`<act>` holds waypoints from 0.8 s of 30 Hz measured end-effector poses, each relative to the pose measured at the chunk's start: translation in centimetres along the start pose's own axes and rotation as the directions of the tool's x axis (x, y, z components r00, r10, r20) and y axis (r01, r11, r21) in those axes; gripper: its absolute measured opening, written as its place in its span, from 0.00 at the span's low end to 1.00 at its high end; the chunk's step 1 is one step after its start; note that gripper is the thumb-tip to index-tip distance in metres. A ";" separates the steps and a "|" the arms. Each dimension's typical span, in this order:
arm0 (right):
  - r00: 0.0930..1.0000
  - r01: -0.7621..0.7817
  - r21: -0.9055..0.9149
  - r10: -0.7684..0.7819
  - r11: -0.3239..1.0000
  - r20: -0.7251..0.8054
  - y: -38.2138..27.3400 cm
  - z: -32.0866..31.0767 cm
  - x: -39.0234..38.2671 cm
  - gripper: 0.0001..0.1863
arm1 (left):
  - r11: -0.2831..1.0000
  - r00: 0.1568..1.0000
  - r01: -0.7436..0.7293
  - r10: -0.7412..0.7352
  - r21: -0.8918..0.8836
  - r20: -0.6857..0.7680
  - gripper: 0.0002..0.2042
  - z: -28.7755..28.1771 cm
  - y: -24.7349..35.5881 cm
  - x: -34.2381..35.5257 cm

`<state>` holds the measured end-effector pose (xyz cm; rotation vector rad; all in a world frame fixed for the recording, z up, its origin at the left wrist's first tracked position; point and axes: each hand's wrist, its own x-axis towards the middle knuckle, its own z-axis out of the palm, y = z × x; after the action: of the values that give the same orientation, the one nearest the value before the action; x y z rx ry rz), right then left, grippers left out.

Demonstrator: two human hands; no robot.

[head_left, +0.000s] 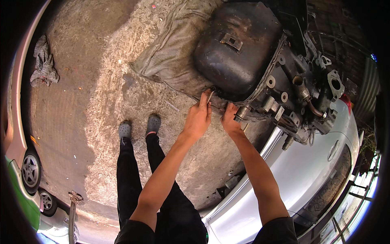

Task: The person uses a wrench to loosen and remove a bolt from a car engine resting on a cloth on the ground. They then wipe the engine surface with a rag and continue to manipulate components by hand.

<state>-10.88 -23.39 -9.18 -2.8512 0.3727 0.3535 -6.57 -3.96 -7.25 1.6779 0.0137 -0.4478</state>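
Observation:
A dark, dirty oil pan (237,49) sits on an engine block (298,93) with pipes and flanges, over a grimy cloth sack (166,57). My left hand (199,116) is closed on a thin metal wrench (211,94) at the pan's lower left corner. Just to its right, my right hand (230,121) has curled fingers at the lower edge of the engine, partly hidden by a metal fitting (241,112); what they grip is unclear.
A silver car (284,187) stands close at the lower right. Other vehicles (30,173) line the left. A crumpled rag (44,65) lies on stained concrete (73,114). My feet in grey clogs (153,122) stand below the sack. A corrugated sheet (361,85) is at the right.

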 end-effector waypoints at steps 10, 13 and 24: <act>0.999 0.053 -0.055 -0.052 0.997 0.009 0.2 0.0 0.1 0.19 | 0.993 0.996 -0.056 0.048 -0.106 -0.075 0.25 1.1 0.1 -0.2; 0.998 0.053 -0.073 -0.051 0.996 0.028 0.2 -0.1 0.1 0.19 | 0.987 0.985 -0.136 0.125 -0.089 -0.119 0.22 1.3 -0.6 0.1; 0.999 0.052 -0.087 -0.052 0.995 0.001 -0.1 -0.1 0.0 0.18 | 0.958 0.959 -0.281 0.278 -0.053 -0.064 0.20 1.4 -4.3 1.0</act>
<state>-10.82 -23.34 -9.07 -2.9396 0.2890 0.3670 -7.12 -4.82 -11.78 1.6010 -0.1657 -0.1850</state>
